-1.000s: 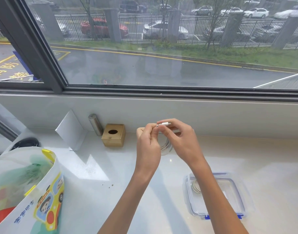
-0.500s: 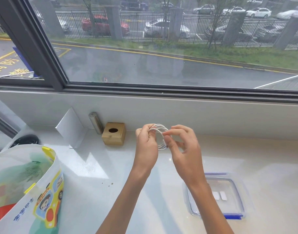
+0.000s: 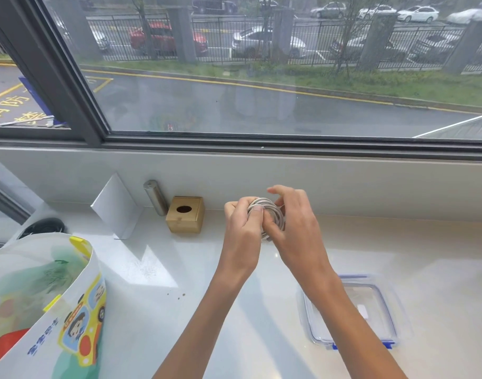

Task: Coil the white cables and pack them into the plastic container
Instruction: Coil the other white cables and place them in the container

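A white cable, wound into a small coil of several loops, is held up above the white sill between both hands. My left hand pinches the coil's left side with thumb on top. My right hand grips the coil from the right, its fingers curled over and behind the loops. The clear plastic container with blue clips lies on the sill at the lower right, partly hidden by my right forearm. A small white piece shows inside it.
A wooden cube with a round hole and a metal cylinder stand against the back wall. A folded white card leans left of them. A printed plastic bag fills the lower left. A dark round object sits behind it.
The right hand carried the cable end round from the top and closed in on the coil. The loops now sit tighter, gripped by both hands. The head view has shifted slightly.
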